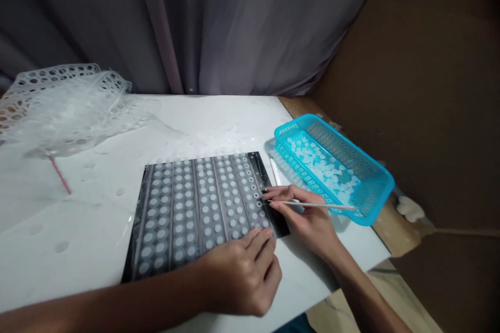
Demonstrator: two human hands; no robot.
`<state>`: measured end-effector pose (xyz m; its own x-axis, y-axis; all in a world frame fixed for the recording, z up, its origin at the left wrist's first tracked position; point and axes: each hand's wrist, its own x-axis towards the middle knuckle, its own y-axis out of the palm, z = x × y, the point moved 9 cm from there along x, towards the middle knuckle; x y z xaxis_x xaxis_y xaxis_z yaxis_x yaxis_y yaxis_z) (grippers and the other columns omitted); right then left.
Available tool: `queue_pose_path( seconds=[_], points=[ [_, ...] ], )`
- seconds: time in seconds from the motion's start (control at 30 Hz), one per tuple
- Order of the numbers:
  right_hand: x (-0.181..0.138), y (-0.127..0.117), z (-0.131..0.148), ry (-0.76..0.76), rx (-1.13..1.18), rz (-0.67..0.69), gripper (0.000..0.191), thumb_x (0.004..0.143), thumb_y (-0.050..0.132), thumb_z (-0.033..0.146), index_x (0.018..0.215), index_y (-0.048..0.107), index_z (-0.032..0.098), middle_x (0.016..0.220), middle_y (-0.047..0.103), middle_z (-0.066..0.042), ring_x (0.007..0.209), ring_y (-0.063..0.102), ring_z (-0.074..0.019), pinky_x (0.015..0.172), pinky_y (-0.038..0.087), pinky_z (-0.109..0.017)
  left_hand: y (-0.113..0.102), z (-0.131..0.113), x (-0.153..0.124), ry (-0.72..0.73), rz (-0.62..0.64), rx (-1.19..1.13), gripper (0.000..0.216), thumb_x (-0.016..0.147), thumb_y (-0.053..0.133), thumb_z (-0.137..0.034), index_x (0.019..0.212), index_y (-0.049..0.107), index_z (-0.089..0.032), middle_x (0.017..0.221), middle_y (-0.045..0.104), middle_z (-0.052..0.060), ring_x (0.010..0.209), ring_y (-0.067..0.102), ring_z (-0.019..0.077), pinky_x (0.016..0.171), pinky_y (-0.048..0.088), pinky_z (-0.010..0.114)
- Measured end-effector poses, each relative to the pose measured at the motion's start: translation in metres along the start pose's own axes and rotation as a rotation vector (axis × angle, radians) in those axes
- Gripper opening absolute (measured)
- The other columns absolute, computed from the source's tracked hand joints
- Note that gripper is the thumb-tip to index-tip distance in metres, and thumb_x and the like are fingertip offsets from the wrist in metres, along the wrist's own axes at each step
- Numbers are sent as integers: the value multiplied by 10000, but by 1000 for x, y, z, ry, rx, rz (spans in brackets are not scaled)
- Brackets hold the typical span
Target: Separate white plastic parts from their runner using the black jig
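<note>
A black sheet (195, 208) covered in rows of small white round stickers lies on the white table (219, 125). My left hand (244, 273) rests on the sheet's near right corner, fingers curled and pressed down on it. My right hand (308, 221) pinches a thin stick (316, 204) like a pen, its tip touching the sheet's right edge row of dots. The stick's far end points toward a blue basket (365, 195).
The blue plastic basket at the table's right edge holds several loose white discs. A heap of perforated clear plastic film (66, 106) lies at the back left, with a red stick (60, 174) beside it. Grey curtain behind; brown cardboard wall at the right.
</note>
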<state>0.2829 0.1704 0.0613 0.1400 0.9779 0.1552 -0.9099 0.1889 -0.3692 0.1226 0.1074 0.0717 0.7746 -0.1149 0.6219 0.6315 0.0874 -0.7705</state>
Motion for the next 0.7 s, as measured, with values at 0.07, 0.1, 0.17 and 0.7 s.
queue_pose_path(
  seconds=[0.07,0.1,0.17,0.7],
  points=[
    [-8,-2,-1,13,-31,34,159,979,790,288,827,753,255,1085,841,-53,1174,759,-275,1072,564,-463,0,0,0,-1,-5,0,247,944,594,-233,991,752,-50,1109,801,243,1076,796,372,909,680,450],
    [-12,-2,-2,19,-40,57,156,980,788,285,829,758,257,1095,839,-55,1181,755,-276,1074,563,-467,-1,0,0,-4,-7,-1,248,945,589,-233,990,751,-51,1111,800,245,1079,795,371,908,680,451],
    [-20,-1,-3,28,-35,94,159,990,773,281,833,759,258,1101,837,-60,1187,751,-277,1066,570,-472,0,0,0,-9,-1,-8,254,953,585,-238,997,750,-49,1121,797,249,1083,794,364,921,676,451],
    [-26,20,24,-421,-399,252,178,1029,668,143,1061,758,293,1183,841,-39,1168,782,-271,1091,565,-542,-1,1,1,-27,-6,17,251,956,578,-241,995,742,-56,1066,796,245,1007,797,322,920,658,431]
  ],
)
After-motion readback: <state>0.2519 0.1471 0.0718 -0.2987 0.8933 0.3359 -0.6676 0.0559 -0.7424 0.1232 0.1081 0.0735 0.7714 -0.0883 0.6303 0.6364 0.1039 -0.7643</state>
